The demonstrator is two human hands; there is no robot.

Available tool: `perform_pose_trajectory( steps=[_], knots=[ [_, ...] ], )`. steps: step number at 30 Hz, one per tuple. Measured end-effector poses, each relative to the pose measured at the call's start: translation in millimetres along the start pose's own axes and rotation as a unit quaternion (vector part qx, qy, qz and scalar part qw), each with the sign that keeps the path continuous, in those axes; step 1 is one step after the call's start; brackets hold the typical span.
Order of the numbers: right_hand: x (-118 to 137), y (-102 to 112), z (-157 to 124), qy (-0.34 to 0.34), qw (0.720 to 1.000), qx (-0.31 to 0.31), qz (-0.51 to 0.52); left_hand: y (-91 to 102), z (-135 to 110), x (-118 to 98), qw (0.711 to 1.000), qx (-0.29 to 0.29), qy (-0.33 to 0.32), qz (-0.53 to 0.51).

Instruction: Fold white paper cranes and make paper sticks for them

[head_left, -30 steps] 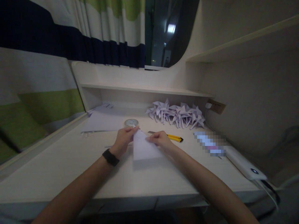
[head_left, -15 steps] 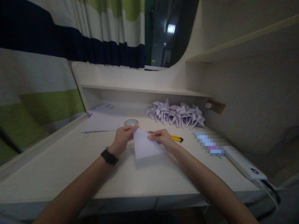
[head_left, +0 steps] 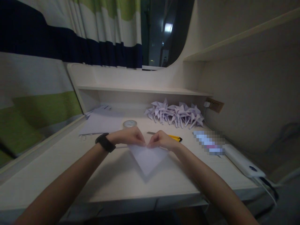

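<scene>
Holds a white, pointed piece of paper (head_left: 148,160) above the middle of a pale wooden desk (head_left: 117,187), with one corner aimed at the near edge. Pinches its far edge with the left hand (head_left: 132,136), worn with a black wristband (head_left: 105,142), and with the right hand (head_left: 162,140), both clamped on the paper just beside each other. Has a round, translucent roll of tape (head_left: 129,123) beyond the left hand, a yellow-and-black utility knife (head_left: 175,137) partly hidden behind the right, and white paper pinwheels (head_left: 179,112) farther back.
</scene>
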State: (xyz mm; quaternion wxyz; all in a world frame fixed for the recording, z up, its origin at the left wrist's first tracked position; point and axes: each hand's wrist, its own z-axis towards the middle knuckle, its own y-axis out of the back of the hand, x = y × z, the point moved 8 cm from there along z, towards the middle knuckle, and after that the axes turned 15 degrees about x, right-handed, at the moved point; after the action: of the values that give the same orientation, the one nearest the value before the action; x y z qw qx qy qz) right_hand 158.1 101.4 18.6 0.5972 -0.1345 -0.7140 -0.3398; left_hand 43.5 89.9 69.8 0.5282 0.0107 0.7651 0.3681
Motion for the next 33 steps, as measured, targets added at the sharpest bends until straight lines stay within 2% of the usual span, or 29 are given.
perform_pose_trajectory(
  steps=[5, 11, 15, 21, 25, 31, 33],
  knots=[
    [-1, 0, -1, -0.007, 0.999, 0.024, -0.038, -13.9, 15, 4, 0.999, 0.046, -0.007, 0.020],
    [-1, -1, 1, -0.021, 0.998, 0.052, -0.043, -19.0, 11, 27, 0.997, 0.068, 0.019, -0.023],
    [-4, -2, 0, -0.025, 0.997, 0.069, -0.010, -18.5, 6, 31, 0.997, 0.073, 0.019, -0.022],
    [-6, 0, -1, -0.023, 0.996, 0.090, 0.014, -15.6, -15, 27, 0.996, 0.081, 0.019, -0.045],
    [-7, 2, -2, -0.031, 0.996, 0.088, 0.008, -14.8, -32, 33, 0.992, 0.097, 0.042, -0.066],
    [-6, 5, -2, -0.024, 0.996, 0.084, -0.005, 0.7, -62, 51, 0.991, 0.094, 0.073, -0.065],
    [-4, 7, -2, -0.018, 0.997, 0.072, -0.011, 12.3, -70, 54, 0.993, 0.058, 0.091, -0.042]
  ],
)
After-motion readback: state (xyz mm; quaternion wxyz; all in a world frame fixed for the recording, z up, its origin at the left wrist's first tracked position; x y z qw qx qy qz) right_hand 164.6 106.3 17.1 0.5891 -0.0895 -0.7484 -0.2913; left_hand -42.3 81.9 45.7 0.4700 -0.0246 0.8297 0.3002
